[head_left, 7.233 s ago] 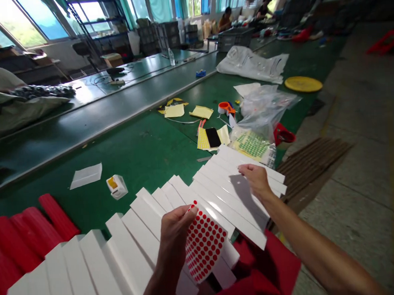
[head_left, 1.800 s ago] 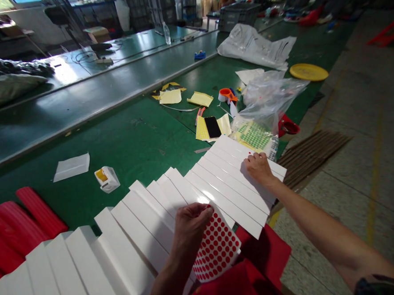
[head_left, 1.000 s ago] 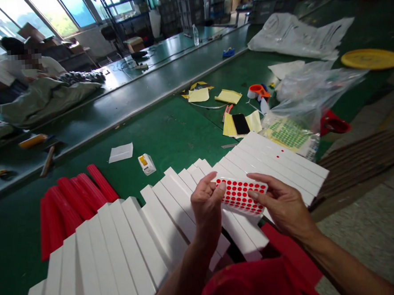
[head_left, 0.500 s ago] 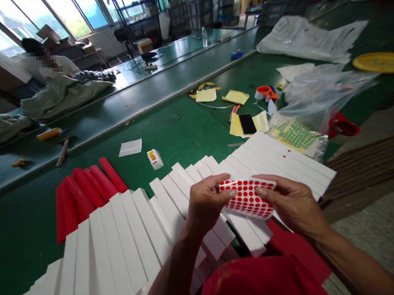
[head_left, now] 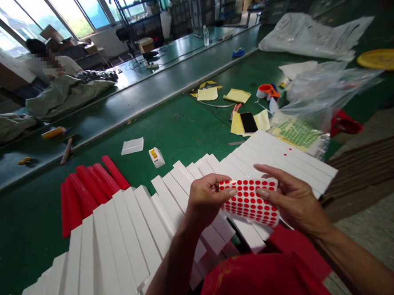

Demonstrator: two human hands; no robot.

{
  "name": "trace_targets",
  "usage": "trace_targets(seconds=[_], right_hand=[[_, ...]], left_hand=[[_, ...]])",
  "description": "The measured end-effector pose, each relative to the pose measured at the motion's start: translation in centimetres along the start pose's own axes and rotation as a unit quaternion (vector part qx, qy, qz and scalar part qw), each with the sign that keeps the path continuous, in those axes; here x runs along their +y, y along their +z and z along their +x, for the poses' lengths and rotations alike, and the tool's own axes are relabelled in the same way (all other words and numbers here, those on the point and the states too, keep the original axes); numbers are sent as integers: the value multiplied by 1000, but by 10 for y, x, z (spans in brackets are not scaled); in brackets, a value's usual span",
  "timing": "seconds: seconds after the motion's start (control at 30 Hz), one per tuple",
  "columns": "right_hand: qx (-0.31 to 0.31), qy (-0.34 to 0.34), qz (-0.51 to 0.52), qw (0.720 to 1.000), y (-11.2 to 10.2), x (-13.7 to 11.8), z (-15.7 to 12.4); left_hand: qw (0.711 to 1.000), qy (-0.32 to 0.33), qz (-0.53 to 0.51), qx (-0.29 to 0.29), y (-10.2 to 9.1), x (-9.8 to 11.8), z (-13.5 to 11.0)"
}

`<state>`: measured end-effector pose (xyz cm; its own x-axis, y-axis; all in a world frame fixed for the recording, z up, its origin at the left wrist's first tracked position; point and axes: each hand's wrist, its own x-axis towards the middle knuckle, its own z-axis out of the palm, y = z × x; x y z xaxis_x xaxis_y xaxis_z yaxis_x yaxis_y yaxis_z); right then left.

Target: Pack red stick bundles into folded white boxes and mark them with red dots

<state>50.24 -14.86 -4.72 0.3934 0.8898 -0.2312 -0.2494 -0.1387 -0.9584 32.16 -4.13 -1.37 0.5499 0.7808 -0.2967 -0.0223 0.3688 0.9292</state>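
Observation:
A white sheet of round red stickers (head_left: pixel 249 202) is held up in front of me, its lower edge curled. My left hand (head_left: pixel 208 198) pinches its left end, thumb on the dotted face. At the other end my right hand (head_left: pixel 291 197) rests its thumb on the dots, with the index finger raised off the sheet's top edge. Below and around the hands lie long white boxes (head_left: pixel 122 241), side by side in an overlapping row. On the white boxes at the right (head_left: pixel 281 160) sit a few small red dots.
Red ribbed tubes (head_left: pixel 86 190) lie left of the boxes. Behind the boxes are a small white tape dispenser (head_left: pixel 156 157), a black phone (head_left: pixel 248 122) on yellow sheets, an orange tape dispenser (head_left: pixel 267 91) and clear plastic bags (head_left: pixel 326 86). A person (head_left: pixel 61 62) sits across the bench.
My right index finger has lifted away from the sheet's top edge and straightened. The sheet's lower right corner has dropped slightly. My left hand keeps its grip.

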Motion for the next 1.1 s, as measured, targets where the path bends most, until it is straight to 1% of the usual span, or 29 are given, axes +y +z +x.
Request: trace_targets(seconds=[0.1, 0.17, 0.27, 0.5, 0.6, 0.7, 0.77, 0.87, 0.93, 1.0, 1.1], right_hand=[[-32, 20, 21, 999, 1, -4, 3], [-37, 10, 39, 999, 3, -5, 5], [-42, 10, 65, 997, 6, -5, 6], [-7, 57, 135, 989, 18, -6, 3], [2, 71, 137, 988, 23, -10, 2], [21, 59, 127, 990, 29, -14, 2], [27, 51, 116, 992, 31, -16, 2], [19, 55, 115, 992, 30, -13, 3], [4, 63, 125, 990, 29, -9, 3], [-9, 67, 133, 989, 28, -5, 2], [-16, 61, 122, 990, 29, -2, 2]], left_hand=[[1000, 7, 9, 4, 0, 0, 0], [1000, 3, 7, 4, 0, 0, -1], [999, -16, -32, -1, 0, 1, -1], [986, -69, -145, -33, 2, 2, -1], [981, -87, -169, -39, 4, -4, -1], [981, -73, -180, -13, 4, -10, 0], [982, -70, -175, -8, 3, -11, 0], [982, -83, -163, -47, 1, -11, -1], [981, -90, -161, -62, 2, -10, -3], [980, -92, -163, -68, 3, -8, -4], [978, -92, -174, -62, 5, -9, -6]])
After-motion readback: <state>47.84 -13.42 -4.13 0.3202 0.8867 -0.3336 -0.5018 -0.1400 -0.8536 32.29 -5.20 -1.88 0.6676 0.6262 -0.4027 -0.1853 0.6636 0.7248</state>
